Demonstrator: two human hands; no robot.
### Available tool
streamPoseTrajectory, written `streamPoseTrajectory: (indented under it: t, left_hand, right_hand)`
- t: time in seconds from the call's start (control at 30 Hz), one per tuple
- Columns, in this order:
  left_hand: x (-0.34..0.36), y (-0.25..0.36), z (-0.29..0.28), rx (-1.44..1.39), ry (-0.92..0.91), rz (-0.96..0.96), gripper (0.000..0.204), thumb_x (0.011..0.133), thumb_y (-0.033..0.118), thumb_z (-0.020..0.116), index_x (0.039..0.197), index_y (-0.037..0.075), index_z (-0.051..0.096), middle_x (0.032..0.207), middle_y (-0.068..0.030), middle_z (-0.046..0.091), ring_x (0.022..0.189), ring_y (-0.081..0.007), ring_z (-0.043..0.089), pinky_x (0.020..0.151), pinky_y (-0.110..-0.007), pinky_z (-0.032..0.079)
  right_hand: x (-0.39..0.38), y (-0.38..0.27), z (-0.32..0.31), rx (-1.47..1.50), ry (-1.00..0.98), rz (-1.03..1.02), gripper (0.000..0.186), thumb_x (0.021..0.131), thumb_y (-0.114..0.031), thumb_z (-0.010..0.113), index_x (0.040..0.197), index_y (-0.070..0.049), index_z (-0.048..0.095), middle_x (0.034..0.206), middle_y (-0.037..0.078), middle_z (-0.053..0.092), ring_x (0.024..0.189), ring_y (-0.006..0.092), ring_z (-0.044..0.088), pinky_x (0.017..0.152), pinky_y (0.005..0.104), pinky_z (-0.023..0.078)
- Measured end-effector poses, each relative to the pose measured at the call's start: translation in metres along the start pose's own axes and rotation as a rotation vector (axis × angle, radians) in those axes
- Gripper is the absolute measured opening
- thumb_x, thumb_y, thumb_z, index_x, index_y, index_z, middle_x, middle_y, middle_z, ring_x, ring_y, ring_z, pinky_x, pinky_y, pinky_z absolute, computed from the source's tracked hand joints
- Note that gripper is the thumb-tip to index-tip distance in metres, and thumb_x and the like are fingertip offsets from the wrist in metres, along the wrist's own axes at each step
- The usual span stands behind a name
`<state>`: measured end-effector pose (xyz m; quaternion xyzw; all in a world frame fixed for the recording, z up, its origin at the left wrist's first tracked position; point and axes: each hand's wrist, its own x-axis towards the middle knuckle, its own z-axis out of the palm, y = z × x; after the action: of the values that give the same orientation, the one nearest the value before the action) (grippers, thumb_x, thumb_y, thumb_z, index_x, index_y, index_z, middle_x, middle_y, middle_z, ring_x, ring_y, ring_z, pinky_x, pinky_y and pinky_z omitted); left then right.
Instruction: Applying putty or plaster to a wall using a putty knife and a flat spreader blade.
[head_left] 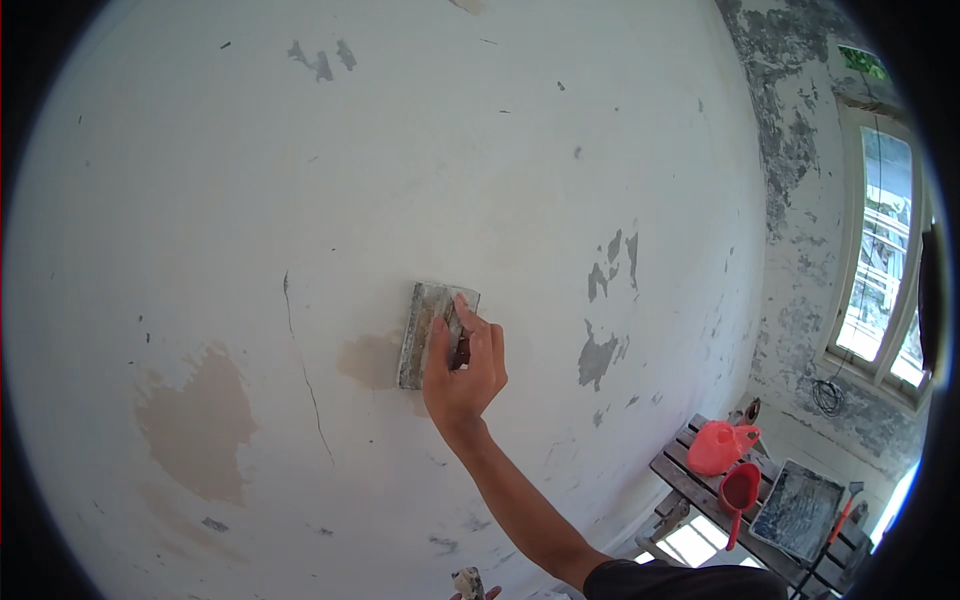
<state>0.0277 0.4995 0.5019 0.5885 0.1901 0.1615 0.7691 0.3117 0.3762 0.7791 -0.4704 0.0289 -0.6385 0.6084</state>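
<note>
My right hand (468, 378) is closed round the handle of a rectangular, putty-smeared plastering trowel (426, 340). The trowel's flat face lies against the white wall (400, 180), over the edge of a beige damp-looking patch (366, 360). At the bottom edge, only the fingers of my left hand (492, 593) show, around a putty-caked tool (467, 582); its lower part is out of the picture, so its kind is unclear. A larger beige patch (200, 425) spreads over the wall at the left, beside a thin crack (305, 370).
Grey peeled spots (597, 360) mark the wall. At the lower right, a slatted wooden bench (683, 478) bears a red plastic bag (718, 447), a red dipper (740, 487), a dark smeared tray (797, 510) and an orange-handled tool (843, 518). A window (880, 250) stands in the adjoining wall.
</note>
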Motion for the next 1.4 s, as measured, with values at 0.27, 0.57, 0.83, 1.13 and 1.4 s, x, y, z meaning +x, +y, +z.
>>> streamPoseTrajectory:
  t: [0.27,0.57,0.83,1.13,1.4]
  left_hand:
    - [0.01,0.0,0.004,0.015,0.005,0.017,0.053,0.086,-0.001,0.049,0.135,0.009,0.033,0.122,-0.0366,0.057,0.037,-0.0108,0.039,0.032,-0.024,0.034]
    - [0.008,-0.003,0.007,-0.076,0.033,0.057,0.053,0.086,-0.002,0.049,0.135,0.009,0.033,0.123,-0.0371,0.056,0.036,-0.0115,0.039,0.033,-0.024,0.034]
    - [0.011,-0.007,0.009,-0.056,-0.079,0.031,0.056,0.086,-0.001,0.05,0.137,0.008,0.029,0.123,-0.0353,0.057,0.037,-0.0112,0.039,0.033,-0.024,0.035]
    - [0.004,0.0,0.026,-0.039,-0.048,0.016,0.054,0.086,-0.001,0.053,0.135,0.008,0.031,0.12,-0.0346,0.059,0.037,-0.0113,0.041,0.034,-0.024,0.036]
    - [0.002,-0.015,0.017,-0.043,-0.029,0.024,0.051,0.088,0.0,0.051,0.135,0.009,0.033,0.12,-0.0342,0.06,0.037,-0.0113,0.04,0.034,-0.024,0.036]
  right_hand:
    - [-0.016,-0.02,-0.015,0.551,-0.185,0.063,0.031,0.089,-0.003,0.066,0.119,0.002,0.061,0.088,0.004,0.063,0.064,0.0059,0.05,0.056,0.0188,0.044]
    - [0.047,0.039,-0.031,0.046,-0.159,-0.123,0.032,0.089,-0.005,0.066,0.121,-0.002,0.064,0.083,0.005,0.06,0.071,0.0109,0.057,0.057,0.0228,0.046]
    - [0.008,0.014,-0.026,0.104,-0.299,-0.256,0.036,0.078,0.003,0.07,0.113,-0.003,0.067,0.082,0.009,0.063,0.065,0.018,0.058,0.057,0.0261,0.048]
    - [0.027,0.026,-0.055,0.299,-0.225,0.046,0.03,0.088,-0.004,0.064,0.118,0.002,0.064,0.083,0.007,0.064,0.072,0.0135,0.059,0.061,0.024,0.046]
    - [0.013,0.026,-0.025,0.117,-0.294,-0.308,0.033,0.075,0.006,0.07,0.108,0.0,0.068,0.08,0.01,0.062,0.065,0.0194,0.057,0.057,0.0268,0.047]
